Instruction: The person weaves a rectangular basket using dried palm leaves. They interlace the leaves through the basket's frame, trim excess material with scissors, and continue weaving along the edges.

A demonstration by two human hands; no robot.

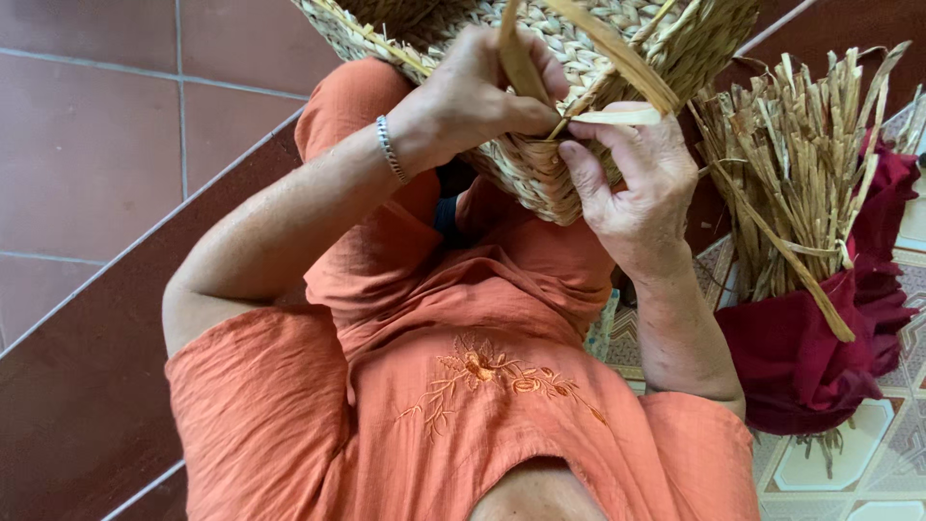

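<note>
Woven basket [540, 174] propped on the lap, bottom edge turned toward the body, presumably to bring the working rim within easy reach. Left hand [477, 96] curled tight around a flat straw strand [521, 68], thumb and fingers pinching it just above the weave, likely to keep tension. Right hand [637, 193] directly below that pinch, fingertips closed on a pale strip end [617, 117] and pressing it against the basket wall; palm partly open, so the hold sits in the fingertips only. Loose strands fanning up and outward from the grip. Beyond the right hand, well apart from the pinch, a bundle of dried straw [801, 164] wrapped in dark red cloth [810, 357] (stock kept within arm's reach, it seems). No packages, labels or signs visible. Silver bracelet [389, 147] on the left wrist.
</note>
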